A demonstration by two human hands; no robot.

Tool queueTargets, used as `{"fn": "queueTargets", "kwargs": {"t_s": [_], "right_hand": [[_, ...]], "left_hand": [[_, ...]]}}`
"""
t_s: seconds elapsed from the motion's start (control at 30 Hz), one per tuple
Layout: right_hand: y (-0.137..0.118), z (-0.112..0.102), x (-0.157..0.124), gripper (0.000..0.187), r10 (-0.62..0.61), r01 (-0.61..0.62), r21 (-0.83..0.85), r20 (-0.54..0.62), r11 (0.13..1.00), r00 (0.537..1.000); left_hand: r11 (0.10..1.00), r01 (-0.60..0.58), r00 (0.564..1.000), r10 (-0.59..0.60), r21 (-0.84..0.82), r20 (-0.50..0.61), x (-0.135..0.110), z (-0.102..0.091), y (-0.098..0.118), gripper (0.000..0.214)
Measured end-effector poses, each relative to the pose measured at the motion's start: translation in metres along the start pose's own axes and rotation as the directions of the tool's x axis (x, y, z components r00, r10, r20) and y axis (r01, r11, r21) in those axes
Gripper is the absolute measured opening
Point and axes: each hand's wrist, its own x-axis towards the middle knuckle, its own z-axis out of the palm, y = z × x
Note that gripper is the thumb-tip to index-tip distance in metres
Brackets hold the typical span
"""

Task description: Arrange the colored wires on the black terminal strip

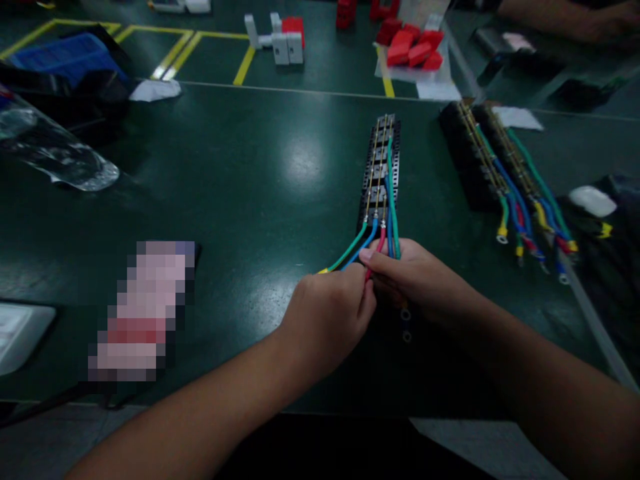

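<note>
A long black terminal strip [381, 170] lies on the dark green table [240, 193], running away from me. Green, blue and red wires [373, 237] come out of its near end. My left hand [327, 320] is closed in a pinch on the wires, by the red one. My right hand [415, 277] is closed round the bundle of wires just right of it, thumb pointing left. Ring lugs on the wire ends [406, 325] show below my right hand.
Two more wired black strips [493, 157] lie to the right, their coloured wire ends toward me. Red blocks [415, 47] and grey-and-red parts [283, 37] stand at the back. A clear plastic bag [60, 157] and a blue tray [65, 57] are far left. Another person's arm [570, 17] reaches in top right.
</note>
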Motion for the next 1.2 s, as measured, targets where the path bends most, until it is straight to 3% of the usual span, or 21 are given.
{"fn": "queueTargets", "kwargs": {"t_s": [0.3, 0.6, 0.9, 0.97, 1.1, 1.2], "right_hand": [[-0.003, 0.0, 0.0, 0.034, 0.005, -0.006, 0.036, 0.034, 0.999, 0.999], [-0.001, 0.0, 0.0, 0.037, 0.029, -0.029, 0.036, 0.02, 0.999, 0.999], [-0.001, 0.0, 0.003, 0.038, 0.047, -0.066, 0.216, 0.091, 0.974, 0.995], [-0.002, 0.0, 0.003, 0.034, 0.063, -0.086, 0.268, 0.093, 0.96, 0.994], [-0.006, 0.001, 0.004, 0.009, 0.122, -0.135, 0.361, 0.057, 0.923, 0.991], [-0.008, 0.0, 0.003, 0.007, 0.134, -0.152, 0.397, 0.073, 0.905, 0.988]], "left_hand": [[0.996, 0.024, 1.0, -0.024, -0.084, 0.002, -0.001, -0.005, 0.0, 0.024], [0.996, -0.042, 0.998, 0.045, 0.077, -0.037, 0.0, 0.0, 0.0, 0.021], [0.999, 0.038, 0.999, -0.037, 0.014, -0.035, 0.0, -0.006, -0.003, 0.023], [0.997, 0.056, 0.998, -0.054, 0.053, -0.041, 0.001, -0.006, -0.005, 0.024], [0.989, 0.079, 0.994, -0.069, 0.128, -0.08, 0.004, -0.007, -0.008, 0.022], [0.981, 0.085, 0.992, -0.067, 0.173, -0.107, 0.006, -0.008, -0.011, 0.019]]}}
